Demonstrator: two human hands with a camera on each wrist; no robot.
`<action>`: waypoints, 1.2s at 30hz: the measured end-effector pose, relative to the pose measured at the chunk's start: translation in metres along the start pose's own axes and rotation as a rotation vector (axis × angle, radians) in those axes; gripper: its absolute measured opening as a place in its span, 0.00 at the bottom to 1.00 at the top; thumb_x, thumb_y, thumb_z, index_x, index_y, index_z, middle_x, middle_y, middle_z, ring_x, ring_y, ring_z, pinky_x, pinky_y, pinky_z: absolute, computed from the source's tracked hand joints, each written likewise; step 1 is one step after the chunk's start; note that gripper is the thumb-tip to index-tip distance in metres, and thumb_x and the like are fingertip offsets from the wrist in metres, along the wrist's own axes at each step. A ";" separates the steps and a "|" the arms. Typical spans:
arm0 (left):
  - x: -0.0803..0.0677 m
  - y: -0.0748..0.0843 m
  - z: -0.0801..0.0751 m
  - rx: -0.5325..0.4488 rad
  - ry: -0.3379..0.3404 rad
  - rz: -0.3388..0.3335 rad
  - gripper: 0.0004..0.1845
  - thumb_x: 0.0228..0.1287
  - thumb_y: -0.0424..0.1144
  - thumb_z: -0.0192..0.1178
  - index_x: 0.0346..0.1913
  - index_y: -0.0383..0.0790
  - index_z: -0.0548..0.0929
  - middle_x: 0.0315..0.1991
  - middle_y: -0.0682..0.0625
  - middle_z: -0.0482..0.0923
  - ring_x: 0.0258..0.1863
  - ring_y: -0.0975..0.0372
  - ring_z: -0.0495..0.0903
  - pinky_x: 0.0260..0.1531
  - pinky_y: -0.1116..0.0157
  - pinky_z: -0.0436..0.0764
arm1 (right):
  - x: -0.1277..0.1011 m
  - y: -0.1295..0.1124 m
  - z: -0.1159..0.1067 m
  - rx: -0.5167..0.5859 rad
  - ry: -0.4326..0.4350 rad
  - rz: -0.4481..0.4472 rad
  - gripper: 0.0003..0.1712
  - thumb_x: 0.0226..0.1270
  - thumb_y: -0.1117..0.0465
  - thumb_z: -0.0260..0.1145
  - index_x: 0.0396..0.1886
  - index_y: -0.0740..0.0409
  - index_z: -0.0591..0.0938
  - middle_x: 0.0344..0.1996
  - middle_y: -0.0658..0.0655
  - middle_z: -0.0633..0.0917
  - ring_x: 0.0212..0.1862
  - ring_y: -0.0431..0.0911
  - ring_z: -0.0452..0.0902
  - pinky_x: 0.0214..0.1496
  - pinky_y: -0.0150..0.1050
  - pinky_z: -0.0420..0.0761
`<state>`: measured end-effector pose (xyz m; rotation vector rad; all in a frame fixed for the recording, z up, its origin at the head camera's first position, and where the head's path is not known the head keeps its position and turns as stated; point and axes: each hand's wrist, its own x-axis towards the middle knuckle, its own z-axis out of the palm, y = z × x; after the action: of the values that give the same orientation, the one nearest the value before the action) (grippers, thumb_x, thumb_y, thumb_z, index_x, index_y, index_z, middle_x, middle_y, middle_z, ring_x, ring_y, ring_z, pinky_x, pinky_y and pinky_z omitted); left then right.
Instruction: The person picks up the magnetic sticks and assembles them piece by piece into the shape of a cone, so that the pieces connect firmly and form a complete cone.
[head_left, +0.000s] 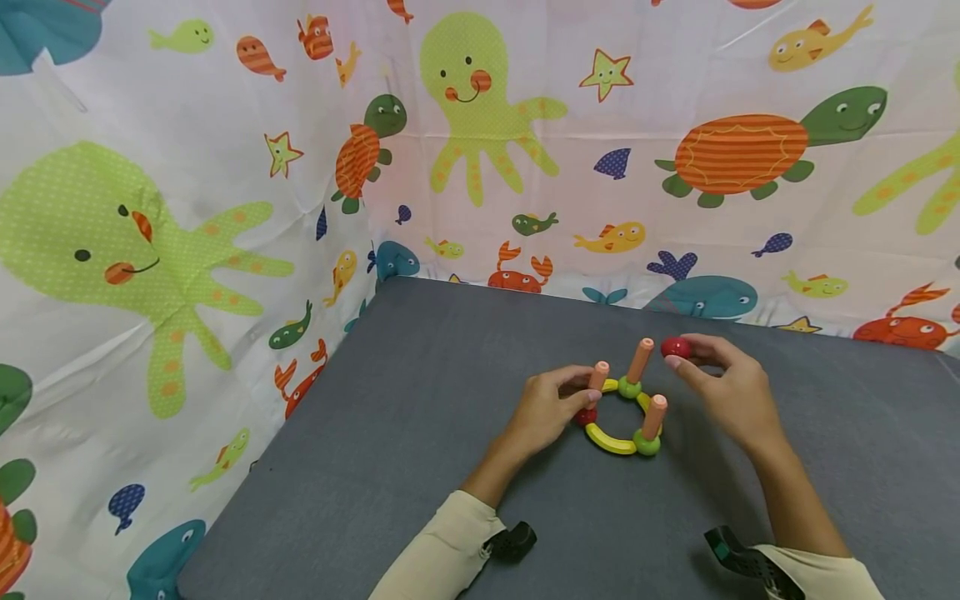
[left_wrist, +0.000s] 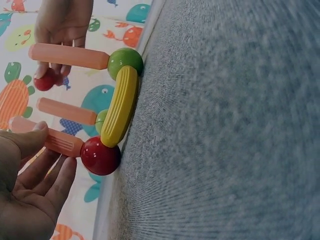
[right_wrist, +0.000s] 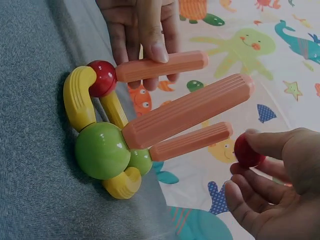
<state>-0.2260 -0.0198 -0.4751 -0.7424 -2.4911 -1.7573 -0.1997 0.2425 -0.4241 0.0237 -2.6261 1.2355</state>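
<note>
Your right hand point(head_left: 723, 387) pinches a small, smooth, probably slippery red ball point(head_left: 676, 347) above the ring toy point(head_left: 622, 417) mid-desk point(head_left: 420, 400); your left hand point(head_left: 551, 408) steadies a stiff orange peg point(head_left: 597, 377) by fingertips.

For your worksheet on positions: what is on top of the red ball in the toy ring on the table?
An orange rod stands on the red ball, pinched by the left hand; their joint is hidden.

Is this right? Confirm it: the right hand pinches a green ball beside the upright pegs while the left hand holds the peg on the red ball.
Not quite. The ball pinched in the right hand is red, not green, as the head view shows. The rest stands: the left hand holds the peg on the red base ball.
</note>
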 end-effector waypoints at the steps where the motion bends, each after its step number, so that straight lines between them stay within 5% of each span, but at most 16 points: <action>1: 0.000 0.000 0.000 -0.001 -0.001 0.003 0.20 0.73 0.41 0.69 0.65 0.43 0.86 0.51 0.50 0.90 0.45 0.71 0.86 0.49 0.72 0.83 | 0.000 0.000 0.000 0.004 0.009 -0.009 0.36 0.78 0.41 0.66 0.74 0.58 0.76 0.59 0.66 0.84 0.62 0.61 0.76 0.48 0.24 0.73; 10: 0.000 0.000 0.001 0.025 0.002 0.022 0.21 0.73 0.41 0.69 0.66 0.44 0.85 0.54 0.50 0.89 0.50 0.69 0.87 0.53 0.72 0.83 | -0.001 -0.008 0.005 0.033 0.094 -0.064 0.33 0.76 0.42 0.69 0.74 0.52 0.78 0.58 0.61 0.86 0.60 0.51 0.76 0.50 0.20 0.71; 21: -0.001 0.004 0.003 0.025 -0.011 0.015 0.21 0.73 0.40 0.69 0.65 0.42 0.85 0.55 0.51 0.89 0.51 0.69 0.86 0.54 0.72 0.83 | 0.002 -0.009 0.020 0.045 0.105 -0.124 0.31 0.78 0.45 0.68 0.74 0.52 0.78 0.59 0.61 0.87 0.63 0.54 0.78 0.51 0.19 0.72; 36: 0.000 0.001 0.006 0.025 -0.014 0.043 0.20 0.72 0.37 0.69 0.65 0.43 0.86 0.54 0.52 0.89 0.48 0.72 0.86 0.52 0.73 0.83 | 0.003 -0.011 0.026 0.043 0.090 -0.087 0.32 0.79 0.43 0.67 0.74 0.53 0.78 0.60 0.63 0.87 0.64 0.58 0.78 0.53 0.27 0.73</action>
<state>-0.2246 -0.0145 -0.4765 -0.8027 -2.4810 -1.7105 -0.2071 0.2161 -0.4314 0.0874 -2.4943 1.2339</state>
